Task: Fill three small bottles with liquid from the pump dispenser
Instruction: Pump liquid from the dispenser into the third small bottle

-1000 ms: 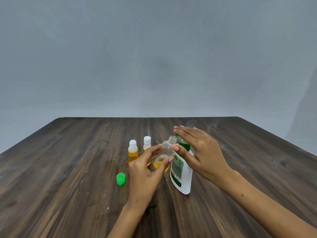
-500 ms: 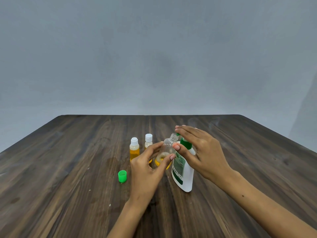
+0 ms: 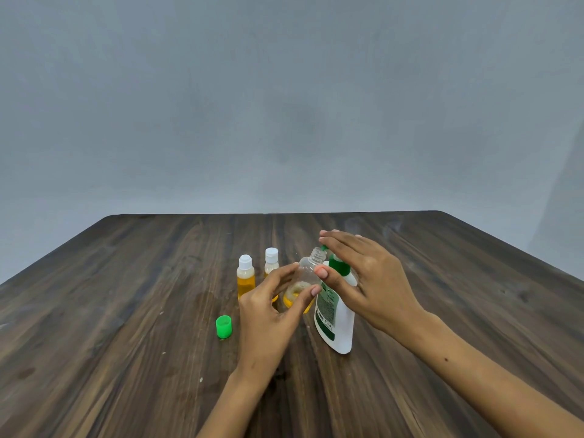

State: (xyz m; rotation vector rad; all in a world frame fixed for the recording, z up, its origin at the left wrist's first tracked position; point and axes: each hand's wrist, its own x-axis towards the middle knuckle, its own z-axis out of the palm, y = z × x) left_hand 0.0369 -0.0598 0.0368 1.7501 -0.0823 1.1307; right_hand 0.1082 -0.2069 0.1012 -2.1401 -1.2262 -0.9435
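My left hand (image 3: 271, 311) grips a clear open small bottle (image 3: 305, 279), tilted, with a little yellow liquid at its bottom. Its threaded neck sits under the green nozzle of the white pump dispenser (image 3: 335, 324), which stands just to the right. My right hand (image 3: 363, 279) lies over the green pump head with straight fingers, thumb against the dispenser's side. Two capped small bottles stand behind my left hand: one (image 3: 246, 279) full of yellow liquid, another (image 3: 271, 262) partly hidden by my fingers.
A loose green cap (image 3: 223, 326) lies on the dark wooden table (image 3: 126, 343) left of my left hand. A plain grey wall rises behind the table's far edge.
The view has shifted slightly. Both hands keep their hold on bottle and pump; my right hand's fingers sit about the same over the pump head.
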